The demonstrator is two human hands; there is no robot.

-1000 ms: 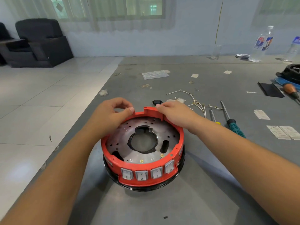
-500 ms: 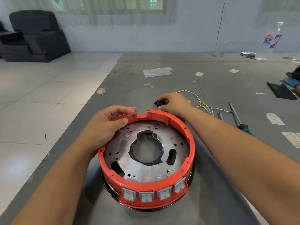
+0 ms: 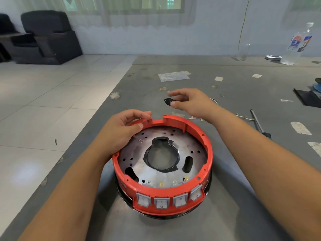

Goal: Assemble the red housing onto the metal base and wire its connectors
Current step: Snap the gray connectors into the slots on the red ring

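While our left hand (image 3: 121, 129) grips the far left rim of the red housing (image 3: 206, 148), thumb inside the wall and fingers curled over the outside, our right hand (image 3: 189, 103) is lifted above the grey table (image 3: 225, 214) just beyond it, pinching a small black connector part (image 3: 169, 101) between thumb and fingers. We see the housing as a round, smooth plastic ring seated on the metal base (image 3: 175, 134), close to the table's near edge and in the middle of our view. Its far wall is cut by a square notch, and small screw holes dot its top edge. Four grey rocker switches (image 3: 169, 200) stand in a row on the flat panel facing us. Inside, the base is a dull, stained steel disc pierced by small round holes and two oblong slots, with a large central opening edged in ragged black material (image 3: 156, 166). A few brass-coloured terminals (image 3: 161, 184) show just behind the switches. Under the ring, a dark glossy rim (image 3: 207, 186) meets the table. To the right we see thin wires with metal ends (image 3: 245, 117), a screwdriver (image 3: 259, 124) and paper scraps; farther back lie a clear plastic bag (image 3: 173, 76) and a water bottle (image 3: 297, 45).
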